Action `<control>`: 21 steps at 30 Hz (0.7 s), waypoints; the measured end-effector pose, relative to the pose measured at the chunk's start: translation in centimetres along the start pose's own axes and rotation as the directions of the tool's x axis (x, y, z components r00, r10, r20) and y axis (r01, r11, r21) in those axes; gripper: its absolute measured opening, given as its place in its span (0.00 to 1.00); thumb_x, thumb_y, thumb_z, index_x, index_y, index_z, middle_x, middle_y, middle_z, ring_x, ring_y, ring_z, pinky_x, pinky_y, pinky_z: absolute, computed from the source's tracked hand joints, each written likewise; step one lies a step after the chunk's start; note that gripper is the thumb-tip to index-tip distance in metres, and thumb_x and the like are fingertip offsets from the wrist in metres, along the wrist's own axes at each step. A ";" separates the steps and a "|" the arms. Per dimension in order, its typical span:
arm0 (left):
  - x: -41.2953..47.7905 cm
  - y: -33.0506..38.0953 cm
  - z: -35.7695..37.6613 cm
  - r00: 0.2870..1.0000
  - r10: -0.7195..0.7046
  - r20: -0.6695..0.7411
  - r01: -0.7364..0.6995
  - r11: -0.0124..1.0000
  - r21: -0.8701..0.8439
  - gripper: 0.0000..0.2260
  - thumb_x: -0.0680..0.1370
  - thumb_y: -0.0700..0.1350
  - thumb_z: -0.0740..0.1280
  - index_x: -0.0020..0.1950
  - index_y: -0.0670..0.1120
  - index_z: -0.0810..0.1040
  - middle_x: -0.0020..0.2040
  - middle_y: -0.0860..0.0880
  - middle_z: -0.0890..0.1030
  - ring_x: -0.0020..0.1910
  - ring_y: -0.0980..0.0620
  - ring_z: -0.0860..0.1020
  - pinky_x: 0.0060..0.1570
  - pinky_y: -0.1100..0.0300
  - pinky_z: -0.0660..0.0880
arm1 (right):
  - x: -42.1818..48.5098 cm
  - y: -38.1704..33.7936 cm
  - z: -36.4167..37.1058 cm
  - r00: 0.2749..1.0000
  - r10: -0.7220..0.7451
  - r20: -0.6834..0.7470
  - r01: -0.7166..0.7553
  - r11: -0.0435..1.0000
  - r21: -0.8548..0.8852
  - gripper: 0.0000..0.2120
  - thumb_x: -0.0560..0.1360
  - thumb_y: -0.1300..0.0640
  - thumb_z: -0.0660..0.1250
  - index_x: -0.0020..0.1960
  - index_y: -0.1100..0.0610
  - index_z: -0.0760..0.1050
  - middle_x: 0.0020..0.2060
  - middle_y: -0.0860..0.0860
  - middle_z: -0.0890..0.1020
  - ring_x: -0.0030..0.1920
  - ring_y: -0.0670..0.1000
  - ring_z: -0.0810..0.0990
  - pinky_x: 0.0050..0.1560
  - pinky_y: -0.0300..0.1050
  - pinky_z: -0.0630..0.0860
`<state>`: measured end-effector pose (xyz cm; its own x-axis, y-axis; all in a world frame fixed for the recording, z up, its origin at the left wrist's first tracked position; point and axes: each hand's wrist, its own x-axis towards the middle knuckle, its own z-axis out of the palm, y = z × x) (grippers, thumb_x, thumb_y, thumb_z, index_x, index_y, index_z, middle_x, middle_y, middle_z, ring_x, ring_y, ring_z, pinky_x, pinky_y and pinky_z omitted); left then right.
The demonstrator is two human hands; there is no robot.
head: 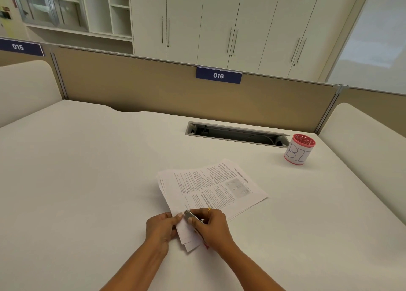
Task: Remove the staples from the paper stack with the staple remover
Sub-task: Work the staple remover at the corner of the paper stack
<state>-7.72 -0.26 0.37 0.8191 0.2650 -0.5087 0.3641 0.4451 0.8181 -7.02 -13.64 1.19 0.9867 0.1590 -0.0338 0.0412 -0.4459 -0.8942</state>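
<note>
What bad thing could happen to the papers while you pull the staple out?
The left hand pinches only the near corner of the paper stack, so a hard tug from the staple remover in the right hand might tear that corner. The sheets already fan out at the edges, so they could slide apart once freed. A loose staple could get lost on the white desk.

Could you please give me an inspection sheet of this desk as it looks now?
Surface: white desk, mostly bare.
Job's things: paper stack lying flat; staple remover at its near corner.
Clutter: red-lidded container at far right.
Hands: left hand pinches the corner; right hand holds the remover.
Cables: one inside the open cable tray.
Surroundings: tan partition labelled 016, white cabinets behind.
</note>
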 end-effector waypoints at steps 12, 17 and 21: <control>-0.2 -0.1 0.2 0.999 0.051 -0.018 -0.050 0.997 0.067 0.05 0.71 0.31 0.69 0.38 0.38 0.78 0.37 0.43 0.81 0.36 0.45 0.80 0.32 0.58 0.79 | 0.2 0.1 -0.9 0.996 0.085 0.039 -0.085 0.996 -0.011 0.14 0.71 0.50 0.70 0.55 0.53 0.81 0.50 0.47 0.84 0.48 0.45 0.81 0.49 0.37 0.78; -0.4 -0.2 0.1 0.997 0.073 -0.030 -0.071 0.994 0.081 0.03 0.70 0.30 0.70 0.41 0.36 0.79 0.39 0.40 0.82 0.38 0.41 0.80 0.42 0.53 0.78 | 0.1 -0.4 -0.9 1.000 0.021 0.023 -0.017 0.989 -0.147 0.12 0.71 0.48 0.70 0.54 0.50 0.81 0.49 0.47 0.84 0.45 0.43 0.80 0.44 0.34 0.75; -0.3 -0.4 0.1 0.995 0.095 -0.039 -0.091 0.991 0.097 0.03 0.70 0.31 0.71 0.41 0.37 0.80 0.42 0.38 0.83 0.43 0.38 0.81 0.45 0.50 0.79 | 0.1 -0.5 -0.8 0.999 -0.026 0.026 0.032 0.967 -0.251 0.11 0.72 0.50 0.69 0.54 0.48 0.81 0.50 0.45 0.84 0.42 0.38 0.76 0.42 0.28 0.70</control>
<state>-8.09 -0.63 0.26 0.8320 0.3392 -0.4389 0.3295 0.3343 0.8830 -6.85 -14.09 2.02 0.9809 0.1934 -0.0220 0.1108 -0.6477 -0.7538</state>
